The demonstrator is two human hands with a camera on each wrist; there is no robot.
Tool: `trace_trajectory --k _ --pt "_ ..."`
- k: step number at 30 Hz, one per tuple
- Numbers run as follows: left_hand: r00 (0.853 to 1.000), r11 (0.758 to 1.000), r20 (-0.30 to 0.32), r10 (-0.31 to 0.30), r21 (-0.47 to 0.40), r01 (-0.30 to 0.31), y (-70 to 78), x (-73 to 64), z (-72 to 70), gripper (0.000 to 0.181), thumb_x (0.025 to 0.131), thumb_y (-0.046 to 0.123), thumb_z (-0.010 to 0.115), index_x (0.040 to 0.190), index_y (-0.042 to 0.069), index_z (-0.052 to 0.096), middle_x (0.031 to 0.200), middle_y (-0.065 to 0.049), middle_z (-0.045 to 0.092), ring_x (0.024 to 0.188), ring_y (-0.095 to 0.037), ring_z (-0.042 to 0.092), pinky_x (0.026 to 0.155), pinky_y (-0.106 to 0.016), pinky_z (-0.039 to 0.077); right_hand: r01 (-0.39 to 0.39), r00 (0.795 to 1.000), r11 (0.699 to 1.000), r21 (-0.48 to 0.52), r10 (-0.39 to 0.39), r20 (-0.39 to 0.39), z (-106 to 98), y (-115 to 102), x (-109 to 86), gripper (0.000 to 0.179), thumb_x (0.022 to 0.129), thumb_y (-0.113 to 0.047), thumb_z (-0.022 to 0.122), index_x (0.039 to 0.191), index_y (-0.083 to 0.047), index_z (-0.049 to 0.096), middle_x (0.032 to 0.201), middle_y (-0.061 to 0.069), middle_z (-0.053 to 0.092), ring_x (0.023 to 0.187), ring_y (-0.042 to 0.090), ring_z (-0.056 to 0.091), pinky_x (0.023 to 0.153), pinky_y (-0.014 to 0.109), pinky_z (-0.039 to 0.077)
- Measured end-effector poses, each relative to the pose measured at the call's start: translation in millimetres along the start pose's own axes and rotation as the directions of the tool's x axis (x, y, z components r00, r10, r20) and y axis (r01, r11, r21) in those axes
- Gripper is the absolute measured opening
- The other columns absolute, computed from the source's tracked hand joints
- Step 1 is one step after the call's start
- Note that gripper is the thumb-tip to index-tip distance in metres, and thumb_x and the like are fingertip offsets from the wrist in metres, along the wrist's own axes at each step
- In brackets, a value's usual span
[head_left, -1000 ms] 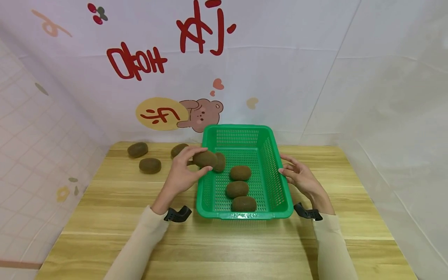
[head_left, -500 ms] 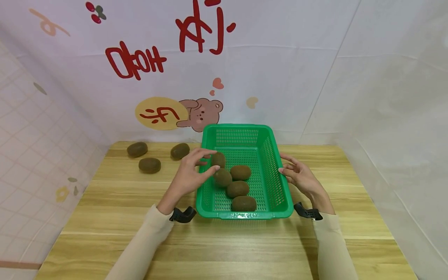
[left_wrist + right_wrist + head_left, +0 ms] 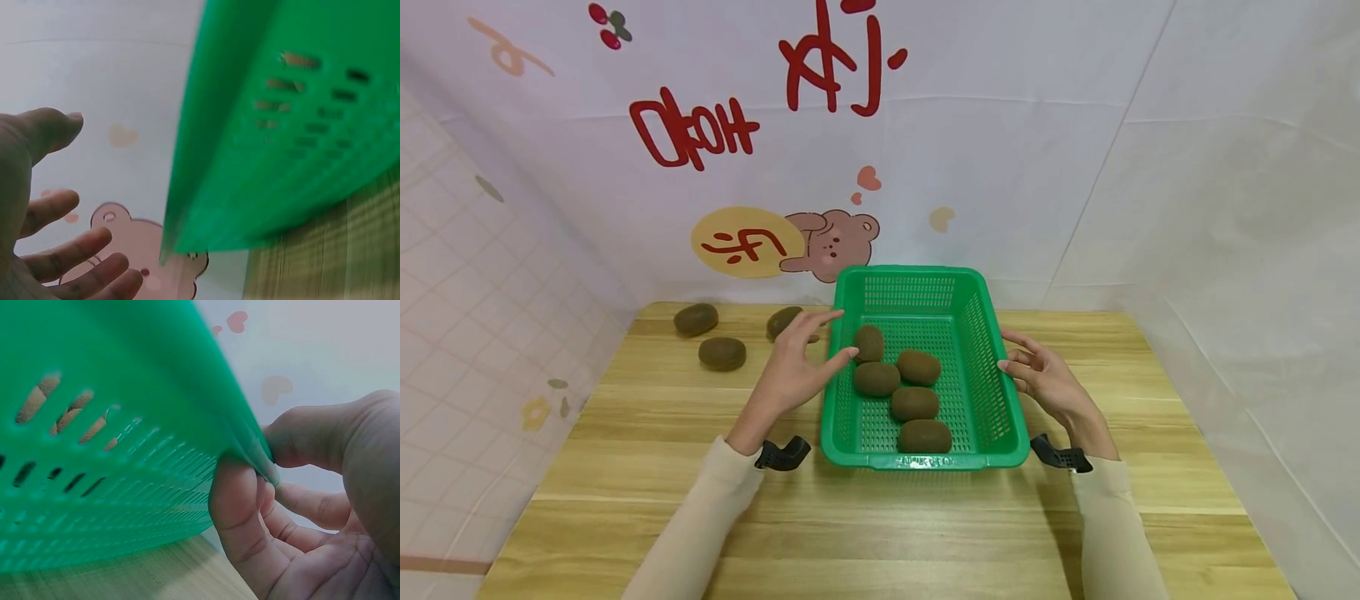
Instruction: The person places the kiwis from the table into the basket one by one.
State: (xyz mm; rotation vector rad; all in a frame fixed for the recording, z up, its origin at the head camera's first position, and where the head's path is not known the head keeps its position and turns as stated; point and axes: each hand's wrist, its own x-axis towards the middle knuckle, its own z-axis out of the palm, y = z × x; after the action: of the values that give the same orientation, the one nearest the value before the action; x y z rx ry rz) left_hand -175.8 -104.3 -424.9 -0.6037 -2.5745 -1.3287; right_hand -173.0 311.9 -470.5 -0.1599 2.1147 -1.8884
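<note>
A green plastic basket [image 3: 988, 459] with slotted walls stands on the table, and several brown kiwis [image 3: 877, 380] lie on its floor. My left hand [image 3: 790, 367] hovers at the basket's left rim, fingers spread, with nothing in it; in the left wrist view its fingers are apart from the green wall. On the opposite side, my right hand [image 3: 1051, 385] pinches the rim between thumb and fingers, as the right wrist view shows closely. Behind the left hand, a kiwi [image 3: 783, 322] on the table is partly hidden.
Two more kiwis, one at the back [image 3: 696, 319] and one slightly nearer [image 3: 722, 354], lie on the wooden table [image 3: 917, 533] to the left. A printed white cloth [image 3: 992, 175] hangs behind the table and along both sides.
My left hand carried a kiwi over the left rim, let it go among the others, then drew back left. The kiwis inside shifted slightly. My right hand stayed on the rim.
</note>
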Motion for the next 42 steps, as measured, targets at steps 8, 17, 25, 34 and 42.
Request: trace_trajectory --k 8,17,25,34,42 --pt "0.999 0.995 -0.029 -0.039 0.087 0.041 -11.8 -2.4 -10.5 0.068 0.09 0.043 0.078 0.149 0.022 0.052 0.147 -0.008 0.051 0.137 -0.029 0.046 0.11 -0.057 0.042 0.006 1.0 1.0 0.021 -0.006 0.002 0 1 -0.5 0.072 0.102 -0.02 0.065 0.163 -0.014 0.026 0.103 0.002 0.058 0.09 0.009 0.06 0.081 0.022 0.057" --pt "0.995 0.985 -0.094 -0.04 0.162 0.055 -26.2 -6.0 -20.3 0.077 0.088 0.045 0.08 0.153 0.021 0.047 0.154 -0.012 0.044 0.143 -0.034 0.039 0.113 -0.062 0.038 0.003 1.0 1.0 0.013 -0.003 0.0 0 2 0.3 0.073 0.102 -0.021 0.066 0.163 -0.014 0.026 0.106 0.003 0.06 0.092 0.01 0.062 0.083 0.023 0.058" --pt "0.987 0.971 -0.16 -0.027 0.232 0.064 -43.4 -10.1 -28.3 0.084 0.082 0.045 0.084 0.153 0.018 0.047 0.154 -0.013 0.044 0.148 -0.04 0.029 0.115 -0.066 0.032 0.002 1.0 1.0 0.002 -0.002 -0.005 -1 3 0.4 0.073 0.101 -0.023 0.067 0.163 -0.015 0.027 0.105 0.003 0.058 0.09 0.01 0.061 0.081 0.023 0.057" --pt "0.977 0.957 -0.183 -0.11 0.244 0.154 -62.2 -15.2 -41.5 0.091 0.085 0.056 0.078 0.158 0.019 0.04 0.163 -0.02 0.033 0.157 -0.044 0.012 0.119 -0.075 0.015 -0.003 1.0 1.0 0.0 0.003 -0.005 0 1 0.0 0.072 0.102 -0.022 0.066 0.163 -0.015 0.028 0.104 0.002 0.057 0.088 0.01 0.059 0.079 0.023 0.057" --pt "0.96 0.934 -0.225 -0.165 0.278 0.226 -79.3 -21.4 -52.5 0.092 0.087 0.058 0.074 0.16 0.016 0.037 0.164 -0.023 0.031 0.156 -0.048 0.009 0.12 -0.075 0.007 -0.008 1.0 1.0 0.007 0.008 -0.008 1 -1 -1.5 0.072 0.102 -0.021 0.066 0.162 -0.015 0.028 0.102 0.001 0.055 0.087 0.009 0.056 0.077 0.022 0.055"
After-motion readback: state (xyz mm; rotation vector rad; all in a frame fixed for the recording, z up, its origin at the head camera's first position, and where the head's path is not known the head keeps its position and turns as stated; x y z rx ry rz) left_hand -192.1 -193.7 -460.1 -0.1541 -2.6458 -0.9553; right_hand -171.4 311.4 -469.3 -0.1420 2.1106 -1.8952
